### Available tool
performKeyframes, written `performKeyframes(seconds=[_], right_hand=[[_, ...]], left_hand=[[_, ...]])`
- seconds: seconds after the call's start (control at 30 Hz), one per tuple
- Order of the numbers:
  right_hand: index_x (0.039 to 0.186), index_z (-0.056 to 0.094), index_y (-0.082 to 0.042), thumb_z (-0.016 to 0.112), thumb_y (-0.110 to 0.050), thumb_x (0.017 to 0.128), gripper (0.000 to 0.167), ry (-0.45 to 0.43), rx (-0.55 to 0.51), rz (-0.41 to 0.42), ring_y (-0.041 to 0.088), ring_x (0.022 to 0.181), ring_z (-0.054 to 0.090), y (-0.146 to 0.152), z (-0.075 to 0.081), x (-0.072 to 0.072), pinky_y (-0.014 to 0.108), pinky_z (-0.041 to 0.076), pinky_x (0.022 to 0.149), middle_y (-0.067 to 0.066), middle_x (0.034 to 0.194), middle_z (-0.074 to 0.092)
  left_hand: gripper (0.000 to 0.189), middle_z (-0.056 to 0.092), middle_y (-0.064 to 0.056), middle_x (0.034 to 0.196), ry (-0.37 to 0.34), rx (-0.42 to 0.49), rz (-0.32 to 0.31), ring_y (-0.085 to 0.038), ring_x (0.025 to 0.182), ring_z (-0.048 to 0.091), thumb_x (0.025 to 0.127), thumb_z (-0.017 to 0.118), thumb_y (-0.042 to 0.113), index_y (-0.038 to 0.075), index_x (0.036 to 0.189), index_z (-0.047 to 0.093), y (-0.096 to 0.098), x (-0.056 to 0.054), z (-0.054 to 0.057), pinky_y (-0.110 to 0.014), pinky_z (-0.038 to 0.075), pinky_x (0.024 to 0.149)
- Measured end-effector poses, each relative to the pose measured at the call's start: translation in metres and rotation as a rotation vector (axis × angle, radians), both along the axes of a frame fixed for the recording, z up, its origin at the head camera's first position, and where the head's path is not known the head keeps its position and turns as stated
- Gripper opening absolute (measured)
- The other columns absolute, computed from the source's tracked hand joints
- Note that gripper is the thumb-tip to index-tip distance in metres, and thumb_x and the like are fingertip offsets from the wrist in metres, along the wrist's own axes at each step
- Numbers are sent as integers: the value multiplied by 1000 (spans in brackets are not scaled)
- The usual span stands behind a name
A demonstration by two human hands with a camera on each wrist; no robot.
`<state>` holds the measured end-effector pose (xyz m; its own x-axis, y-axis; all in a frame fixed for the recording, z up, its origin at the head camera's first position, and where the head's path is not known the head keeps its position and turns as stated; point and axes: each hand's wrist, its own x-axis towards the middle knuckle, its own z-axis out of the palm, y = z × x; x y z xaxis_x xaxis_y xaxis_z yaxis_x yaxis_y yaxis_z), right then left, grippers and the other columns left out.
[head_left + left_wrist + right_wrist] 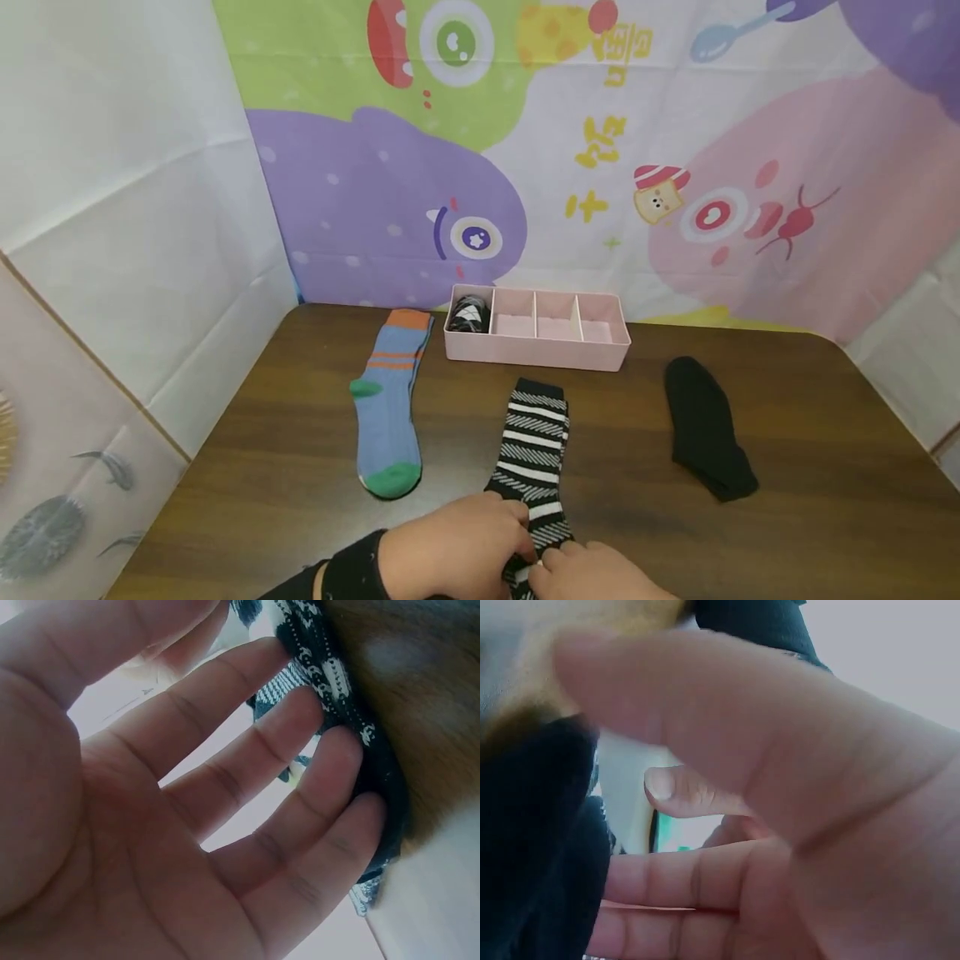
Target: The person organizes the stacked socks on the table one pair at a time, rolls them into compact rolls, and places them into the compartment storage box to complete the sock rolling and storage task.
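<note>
A black-and-white striped pair of socks (534,450) lies lengthwise at the table's middle, its near end partly covered by both hands. My left hand (457,542) comes from the left; in the left wrist view its loosely bent fingers (247,765) touch the patterned edge with their tips, apart from the palm. At the near end my right hand (592,573) grips the sock. In the right wrist view its thumb (667,690) lies over the dark fabric (540,832), while the fingertips are hidden behind that fabric.
A pink divided box (536,353) stands at the back, with a rolled dark sock (470,314) in its leftmost compartment. Blue socks (388,408) with green toes and orange bands lie to the left. Black socks (708,429) lie to the right. A cartoon-printed cloth (570,250) hangs behind the table.
</note>
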<state>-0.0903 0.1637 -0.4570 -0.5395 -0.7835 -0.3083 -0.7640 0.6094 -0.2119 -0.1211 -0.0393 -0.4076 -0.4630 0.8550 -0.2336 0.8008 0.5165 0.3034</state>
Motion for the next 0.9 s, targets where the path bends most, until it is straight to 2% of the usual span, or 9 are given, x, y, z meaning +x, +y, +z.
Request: performKeyframes(seconds=[0.2,0.27,0.3,0.4,0.5,0.6,0.73,0.9], right_hand=[[106,71,-17,63,-44,99,29,40,35,14,5,74,54,-7,-6,3,27,49,61,-7,88,63],[107,71,-18,62,-46,100,30,55,32,24,6,74,55,-9,-14,4,28,50,62,-8,89,64],[108,71,-19,61,-46,100,30,58,32,28,6,74,56,-8,-23,3,28,50,62,-8,89,64],[111,70,-24,59,-50,100,30,28,48,12,8,81,59,-8,-45,2,31,53,70,-12,97,65],[112,69,-26,58,-53,101,31,7,36,24,7,84,60,-6,-59,-2,32,54,71,-14,100,65],[108,69,-24,58,-51,101,30,0,5,24,6,77,58,-7,-50,-3,29,52,65,-12,93,64],[102,69,-18,64,-40,99,23,-29,-25,-27,3,66,52,-10,-11,2,27,47,55,-8,82,61],[100,66,-14,69,-27,98,14,-82,-47,-100,0,65,46,-15,36,8,21,44,58,-11,79,53]], left_hand=[[33,55,16,90,3,1,0,0,75,46,78,87,33,30,111,80,1,1,2,-16,37,67],[30,55,16,90,-1,6,0,0,74,45,80,85,33,29,110,80,0,1,2,-16,38,67],[29,55,16,90,-2,6,1,0,74,45,82,84,34,29,110,80,0,2,2,-17,38,67],[25,54,16,90,-8,2,12,0,75,45,85,81,35,30,110,80,0,3,2,-17,38,68],[24,54,16,91,-14,-6,26,-1,76,45,87,80,35,30,111,80,0,3,1,-19,39,69],[25,55,16,92,-8,-1,26,-1,77,46,86,80,32,30,111,80,0,3,1,-18,40,70],[25,54,17,90,34,25,9,0,75,45,83,82,29,30,108,81,-1,5,0,-14,37,69],[17,54,16,88,77,37,-2,-1,75,46,85,81,32,29,101,80,0,6,0,-14,38,68]])
